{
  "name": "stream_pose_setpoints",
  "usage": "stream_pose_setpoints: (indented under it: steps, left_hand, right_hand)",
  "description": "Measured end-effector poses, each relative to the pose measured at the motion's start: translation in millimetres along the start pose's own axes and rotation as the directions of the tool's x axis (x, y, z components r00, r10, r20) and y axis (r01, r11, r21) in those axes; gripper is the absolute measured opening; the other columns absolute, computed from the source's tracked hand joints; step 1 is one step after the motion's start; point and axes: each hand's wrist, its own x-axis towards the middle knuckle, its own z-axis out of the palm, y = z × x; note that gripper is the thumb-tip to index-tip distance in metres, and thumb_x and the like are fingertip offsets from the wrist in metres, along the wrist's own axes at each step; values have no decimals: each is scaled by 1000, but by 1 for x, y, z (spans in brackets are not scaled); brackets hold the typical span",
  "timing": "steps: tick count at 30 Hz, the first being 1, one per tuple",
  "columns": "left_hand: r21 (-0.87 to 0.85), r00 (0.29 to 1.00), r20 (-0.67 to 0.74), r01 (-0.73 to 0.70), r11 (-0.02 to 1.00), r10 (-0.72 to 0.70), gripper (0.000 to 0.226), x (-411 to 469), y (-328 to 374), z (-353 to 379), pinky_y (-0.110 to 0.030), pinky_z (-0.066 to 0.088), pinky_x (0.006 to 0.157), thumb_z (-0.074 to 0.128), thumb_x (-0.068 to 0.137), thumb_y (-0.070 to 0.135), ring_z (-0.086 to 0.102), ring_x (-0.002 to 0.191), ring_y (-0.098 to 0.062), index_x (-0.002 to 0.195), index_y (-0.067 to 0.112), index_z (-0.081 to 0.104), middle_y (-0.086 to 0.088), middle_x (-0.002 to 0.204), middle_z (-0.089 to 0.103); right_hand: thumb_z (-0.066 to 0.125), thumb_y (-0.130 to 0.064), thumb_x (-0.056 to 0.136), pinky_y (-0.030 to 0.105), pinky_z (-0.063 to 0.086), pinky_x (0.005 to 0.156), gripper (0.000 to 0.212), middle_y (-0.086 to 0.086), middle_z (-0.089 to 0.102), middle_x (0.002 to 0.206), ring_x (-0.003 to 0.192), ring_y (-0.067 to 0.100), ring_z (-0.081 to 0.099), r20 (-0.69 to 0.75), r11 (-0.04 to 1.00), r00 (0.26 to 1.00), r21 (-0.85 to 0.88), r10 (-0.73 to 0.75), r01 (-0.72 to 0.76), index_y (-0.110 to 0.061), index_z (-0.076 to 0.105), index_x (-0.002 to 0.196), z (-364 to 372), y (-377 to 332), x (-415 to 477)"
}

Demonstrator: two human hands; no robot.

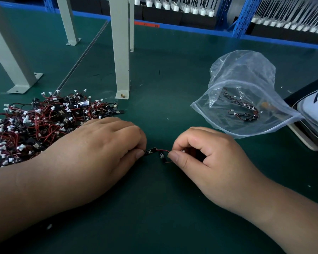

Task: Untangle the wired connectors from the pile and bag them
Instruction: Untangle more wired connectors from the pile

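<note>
L hand (106, 143) and R hand (200, 153) each pinch one end of a wired connector (157, 154) at center. Pile (35, 125) at 9 o'clock remains large; bag (246, 99) at 2 o'clock holds few. Approx. early stage.

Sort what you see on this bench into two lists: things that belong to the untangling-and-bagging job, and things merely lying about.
Job: pile of connectors; wired connector pinched between left hand and right hand; clear bag holding a few bagged connectors.
Lying about: grey posts; shelf of white-capped parts; black-and-white item at the right edge.
</note>
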Motion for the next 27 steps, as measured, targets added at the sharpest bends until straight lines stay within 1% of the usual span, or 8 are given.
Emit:
stream_pose_setpoints:
  steps: [6, 10, 14, 19, 23, 25, 27]
  left_hand:
    - [-3, 1000, 2, -13, 1000, 13, 13, 0, 0, 0, -38, 50, 74, 40, 94, 39, 57, 86, -10, 88, 33, 51, 16, 89, 57]
    - [6, 1000, 3, -24, 1000, 24, 13, 0, -1, 1, -38, 51, 74, 42, 93, 39, 57, 86, -10, 89, 33, 52, 17, 90, 57]
    - [-8, 999, 0, -33, 999, 33, 11, -1, -2, 2, -39, 51, 74, 44, 93, 38, 58, 88, -10, 89, 33, 52, 17, 91, 57]
    - [-4, 999, 0, -42, 999, 42, 10, -1, -1, 1, -39, 51, 75, 47, 91, 36, 59, 89, -11, 86, 32, 55, 17, 92, 58]
    - [-5, 999, 17, -51, 999, 52, 10, -1, 0, -1, -38, 51, 75, 49, 89, 35, 59, 89, -11, 83, 32, 56, 17, 93, 58]
    - [-11, 998, 25, -54, 998, 54, 8, -1, 1, -1, -38, 51, 75, 50, 88, 35, 59, 89, -11, 82, 33, 56, 18, 93, 58]
    - [-12, 998, 28, -55, 998, 56, 7, -1, 1, -2, -38, 51, 75, 51, 87, 35, 59, 89, -11, 81, 33, 56, 18, 94, 57]
  right_hand:
    - [64, -33, 87, 28, 45, 62, 10, -11, 60, 75, 77, 15, 59, -34, 1000, 999, -2, 20, -21, -29, 62, 79, 0, -1, 0]
    - [66, -22, 92, 31, 45, 61, 15, -7, 59, 74, 72, 17, 60, -39, 999, 999, 26, 22, -21, -27, 59, 79, -1, 0, -1]
    - [66, -21, 92, 31, 45, 60, 15, -4, 60, 74, 69, 18, 61, -61, 999, 998, 44, 26, -23, -26, 59, 79, -2, 0, -1]
    - [70, -19, 88, 25, 44, 57, 17, -5, 60, 71, 69, 17, 58, -104, 997, 993, 55, 51, -45, -25, 59, 76, -2, 0, 0]
    - [72, -18, 87, 20, 44, 60, 17, -6, 61, 74, 72, 13, 58, -166, 996, 983, 65, 75, -65, -23, 61, 75, -2, -1, 0]
    - [71, -18, 86, 15, 44, 61, 15, -7, 62, 76, 72, 11, 58, -192, 992, 976, 90, 103, -87, -23, 62, 75, -2, -1, 0]
    - [71, -18, 86, 14, 43, 61, 14, -9, 63, 76, 72, 10, 57, -211, 988, 969, 103, 131, -112, -23, 63, 75, -3, 0, 1]
